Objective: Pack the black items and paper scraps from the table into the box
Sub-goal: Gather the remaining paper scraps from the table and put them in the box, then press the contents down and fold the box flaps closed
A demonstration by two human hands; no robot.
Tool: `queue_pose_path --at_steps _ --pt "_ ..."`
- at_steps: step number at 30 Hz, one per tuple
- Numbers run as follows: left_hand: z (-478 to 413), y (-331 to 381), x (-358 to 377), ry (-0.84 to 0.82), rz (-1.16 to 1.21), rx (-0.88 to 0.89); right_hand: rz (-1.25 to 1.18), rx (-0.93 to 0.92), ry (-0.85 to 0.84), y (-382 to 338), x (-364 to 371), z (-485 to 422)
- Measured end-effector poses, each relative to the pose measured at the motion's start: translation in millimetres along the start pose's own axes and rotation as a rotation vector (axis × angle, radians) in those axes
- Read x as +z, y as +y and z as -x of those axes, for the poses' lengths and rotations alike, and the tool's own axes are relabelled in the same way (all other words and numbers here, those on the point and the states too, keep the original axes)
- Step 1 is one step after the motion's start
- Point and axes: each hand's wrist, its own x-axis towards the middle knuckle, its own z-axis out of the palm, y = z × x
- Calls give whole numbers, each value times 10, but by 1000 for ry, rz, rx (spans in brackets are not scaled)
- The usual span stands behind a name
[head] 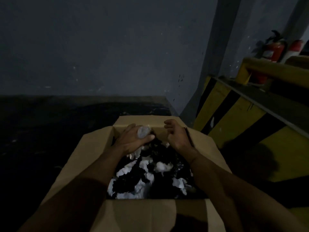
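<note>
Cardboard box, brown, flaps open (150,213), sits nearest the person and is largely filled: crumpled black items (132,180) mixed with white torn paper scraps (163,166). Over its far end, the left hand (133,139) grips a pale crumpled wad (143,132), apparently a scrap, with fingers and thumb curled round it. The right hand (177,136) hovers beside it, fingers (168,122) loosely curled and empty. Assessment: depositing step is in hand; the next move calls for releasing the wad into the box. The dark bench (50,131) beyond is too dim to show any leftovers. Red fire extinguishers (274,49) stand far right.
</note>
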Motion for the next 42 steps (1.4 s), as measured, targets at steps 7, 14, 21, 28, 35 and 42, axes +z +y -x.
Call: queue_pose_path --at_steps 7,14,21,28,35,42 --pt "226 127 5 419 88 87 189 -82 274 135 -22 -15" --pt "358 206 89 506 -38 108 358 -176 288 139 4 193" --pt "157 103 73 330 28 173 423 -113 316 160 91 133" --pt "105 -77 242 211 -196 37 571 78 315 114 344 333" --pt "194 -269 520 67 -350 -110 557 327 -21 250 504 539" --pt "193 -569 640 -65 -398 -87 671 278 -194 463 756 402"
